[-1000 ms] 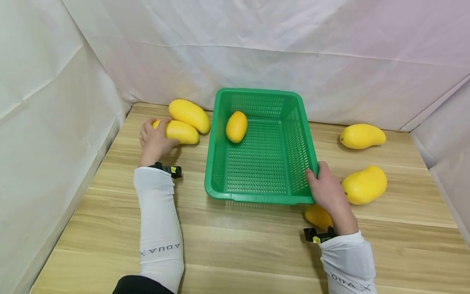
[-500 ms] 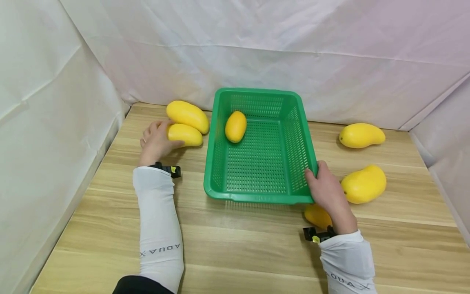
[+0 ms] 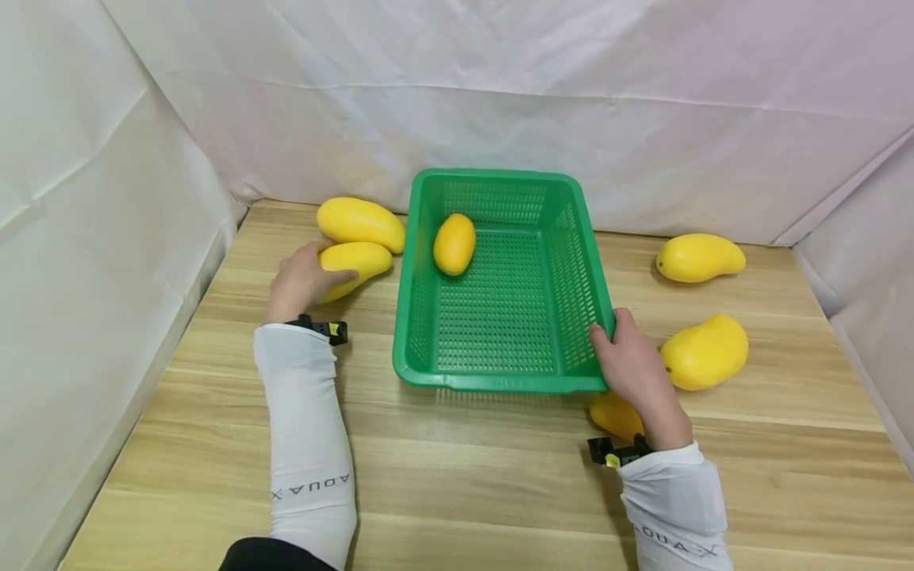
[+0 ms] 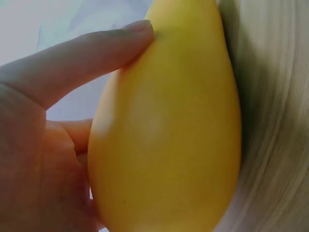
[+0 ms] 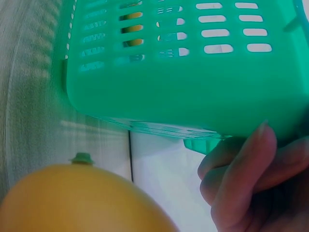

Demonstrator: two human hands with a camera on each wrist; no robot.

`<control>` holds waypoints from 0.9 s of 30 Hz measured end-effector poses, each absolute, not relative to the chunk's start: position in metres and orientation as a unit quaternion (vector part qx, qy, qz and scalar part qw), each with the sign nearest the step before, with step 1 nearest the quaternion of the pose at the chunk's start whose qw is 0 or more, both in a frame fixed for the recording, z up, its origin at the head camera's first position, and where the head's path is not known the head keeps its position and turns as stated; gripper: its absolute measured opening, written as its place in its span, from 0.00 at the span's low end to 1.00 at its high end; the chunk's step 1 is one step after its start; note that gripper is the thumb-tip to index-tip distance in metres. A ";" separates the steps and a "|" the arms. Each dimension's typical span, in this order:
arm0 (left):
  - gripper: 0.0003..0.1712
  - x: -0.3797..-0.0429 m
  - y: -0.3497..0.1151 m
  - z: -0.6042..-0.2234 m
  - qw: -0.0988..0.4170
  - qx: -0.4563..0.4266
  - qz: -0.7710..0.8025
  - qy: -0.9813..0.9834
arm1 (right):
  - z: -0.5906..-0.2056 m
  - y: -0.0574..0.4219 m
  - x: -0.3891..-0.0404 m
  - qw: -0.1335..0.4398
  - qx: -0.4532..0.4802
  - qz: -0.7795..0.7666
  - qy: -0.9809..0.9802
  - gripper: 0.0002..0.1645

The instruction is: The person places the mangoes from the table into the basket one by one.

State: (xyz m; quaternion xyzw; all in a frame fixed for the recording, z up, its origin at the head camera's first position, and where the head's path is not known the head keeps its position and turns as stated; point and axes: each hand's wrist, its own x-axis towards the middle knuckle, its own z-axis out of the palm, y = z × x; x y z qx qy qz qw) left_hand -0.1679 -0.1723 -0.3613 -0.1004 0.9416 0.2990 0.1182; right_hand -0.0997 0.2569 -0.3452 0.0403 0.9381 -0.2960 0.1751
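My left hand [image 3: 300,279] grips a yellow mango [image 3: 362,258] on the left of the table, thumb on the near side. In the left wrist view the thumb lies across the narrow part of that mango [image 4: 169,125], and the fingers go behind it. Just beyond it, against the back, lies another mango [image 3: 360,222]. With my right hand [image 3: 635,365] I hold the near right corner of a green plastic basket [image 3: 500,384], thumb over the rim and fingers curled underneath, as the right wrist view shows. One mango [image 3: 455,244] rests inside the basket at its left.
Two mangoes, one farther back [image 3: 701,258] and one nearer [image 3: 705,353], lie on the wooden table [image 3: 464,484] at the right. A partly hidden mango [image 3: 614,415] sits beneath my right wrist. White cloth [image 3: 500,127] walls the back and both sides.
The mango in my left hand has turned, its near end swinging toward me, and my left fingers have slipped farther behind it. My right hand keeps its hold on the basket.
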 end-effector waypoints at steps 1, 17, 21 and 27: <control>0.44 -0.168 -0.172 -0.360 0.120 -0.097 0.304 0.940 | -0.345 0.257 -0.100 0.175 0.041 -0.296 0.938 0.36; 0.48 -0.167 -0.168 -0.367 0.148 -0.076 0.308 0.937 | -0.346 0.258 -0.101 0.172 0.041 -0.295 0.939 0.35; 0.48 -0.169 -0.167 -0.369 0.151 -0.074 0.299 0.939 | -0.346 0.258 -0.101 0.172 0.041 -0.294 0.940 0.35; 0.51 -0.171 -0.169 -0.369 0.161 -0.070 0.280 0.944 | -0.346 0.258 -0.101 0.174 0.042 -0.294 0.939 0.35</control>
